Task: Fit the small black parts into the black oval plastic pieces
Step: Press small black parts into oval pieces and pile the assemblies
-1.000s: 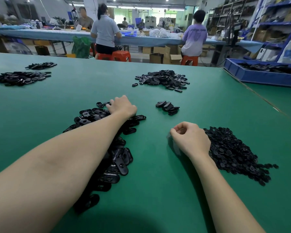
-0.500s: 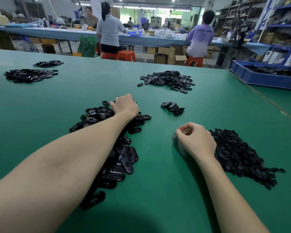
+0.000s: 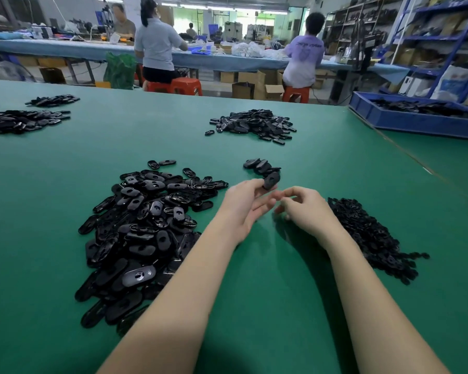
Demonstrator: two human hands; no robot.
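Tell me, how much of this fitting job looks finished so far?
Done: apparently only the small cluster of ovals set apart. In hand: the left hand pinches one oval piece; the right hand curls beside it, contents unclear. Left: the large oval pile and the small-parts heap, so most remains.

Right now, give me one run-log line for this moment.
left hand: pinches oval piece | right hand: fingers curled beside it, contents unclear | small parts pile: right | oval pile: left

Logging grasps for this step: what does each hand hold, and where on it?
The left hand pinches a black oval piece by its lower end. The right hand has curled fingers; any part there cannot be told.
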